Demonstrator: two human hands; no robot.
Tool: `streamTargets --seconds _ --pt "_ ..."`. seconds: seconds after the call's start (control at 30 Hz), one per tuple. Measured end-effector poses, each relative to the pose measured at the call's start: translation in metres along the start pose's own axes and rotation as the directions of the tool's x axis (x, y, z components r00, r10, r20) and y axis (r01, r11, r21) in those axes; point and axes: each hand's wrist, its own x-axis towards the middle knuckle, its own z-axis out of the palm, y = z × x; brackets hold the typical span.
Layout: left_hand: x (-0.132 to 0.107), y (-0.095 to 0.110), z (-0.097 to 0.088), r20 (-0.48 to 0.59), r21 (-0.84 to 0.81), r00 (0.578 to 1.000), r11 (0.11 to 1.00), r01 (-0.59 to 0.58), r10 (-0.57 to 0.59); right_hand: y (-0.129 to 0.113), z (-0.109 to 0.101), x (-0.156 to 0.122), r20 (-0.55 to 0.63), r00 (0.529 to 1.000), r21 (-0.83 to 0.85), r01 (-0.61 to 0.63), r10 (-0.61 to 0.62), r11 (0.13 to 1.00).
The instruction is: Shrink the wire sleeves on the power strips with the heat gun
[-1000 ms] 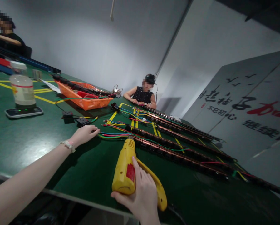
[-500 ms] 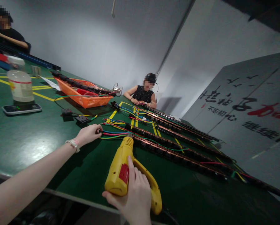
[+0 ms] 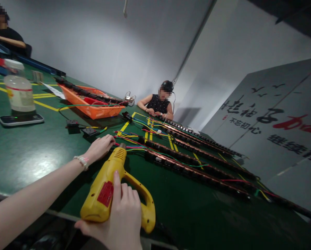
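Note:
My right hand (image 3: pixel 121 211) is wrapped around the body of a yellow heat gun (image 3: pixel 105 187) with a red label on its side. The gun's metal nozzle points at a bundle of coloured wires (image 3: pixel 135 148) close to my left hand (image 3: pixel 101 146). My left fingers are closed on the far ends of those wires, whose tips they hide. From the other end, the wires run into a long strip (image 3: pixel 181 170) with black blocks and copper-coloured conductors. A second strip (image 3: pixel 171 152), with yellow and red leads, lies just behind it.
An orange basket (image 3: pixel 93 111) holding strips stands beyond my left hand. Nearer are two black sockets (image 3: pixel 72 126). A bottle (image 3: pixel 19 88) and a phone (image 3: pixel 21 119) are at left. More strips stretch right. A person (image 3: pixel 159 104) sits across the green table, another person (image 3: pixel 7 40) far left.
The heat gun and my right hand have moved left along the wires, bringing the nozzle close to my left fingers. My left hand still grips the wire ends.

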Motion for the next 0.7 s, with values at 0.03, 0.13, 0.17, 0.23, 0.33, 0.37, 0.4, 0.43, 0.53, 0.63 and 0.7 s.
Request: streamTargets --seconds 0.03,0.13,0.17,0.23,0.33,0.37,0.4,0.43,0.53,0.63,0.7 --pt "0.0 0.001 -0.001 -0.01 -0.002 1.0 1.0 -0.01 0.01 -0.004 0.002 0.001 -0.002 1.0 0.006 0.01 -0.01 1.0" --pt "0.001 0.002 -0.005 -0.016 -0.038 0.999 0.998 -0.041 0.041 -0.011 0.003 0.003 0.005 1.0 0.022 0.021 -0.021 1.0" --pt "0.0 0.002 -0.006 -0.014 -0.05 0.999 0.998 -0.044 0.043 -0.012 0.003 0.004 0.011 1.0 0.024 0.022 -0.022 0.999" --pt "0.0 0.002 -0.008 -0.016 -0.064 0.999 0.997 -0.037 0.036 -0.012 0.001 0.005 0.025 0.999 0.022 0.024 -0.024 0.999" --pt "-0.001 0.004 -0.009 -0.029 -0.069 0.999 0.997 -0.031 0.029 -0.009 0.0 0.006 0.04 0.999 0.03 0.024 -0.025 0.999" --pt "-0.001 0.004 -0.009 -0.035 -0.067 0.999 0.997 -0.034 0.032 -0.007 0.0 0.006 0.045 0.999 0.041 0.018 -0.02 0.999" --pt "-0.001 0.004 -0.009 -0.042 -0.062 0.998 0.997 -0.039 0.036 -0.005 0.001 0.006 0.049 0.999 0.057 0.012 -0.014 0.998" --pt "-0.001 0.004 -0.009 -0.05 -0.056 0.998 0.997 -0.044 0.041 -0.002 0.001 0.006 0.054 0.998 0.073 0.008 -0.012 0.997" --pt "-0.001 0.005 -0.007 -0.075 -0.045 0.995 0.997 -0.062 0.059 0.007 0.0 0.003 0.063 0.998 0.107 0.011 -0.018 0.994" --pt "-0.002 0.005 -0.007 -0.076 -0.056 0.994 0.995 -0.084 0.08 0.017 -0.005 0.002 0.086 0.996 0.11 0.007 -0.016 0.994" --pt "-0.003 0.003 -0.007 -0.072 -0.075 0.993 0.992 -0.099 0.093 0.023 -0.009 0.001 0.107 0.994 0.107 -0.003 -0.008 0.994"
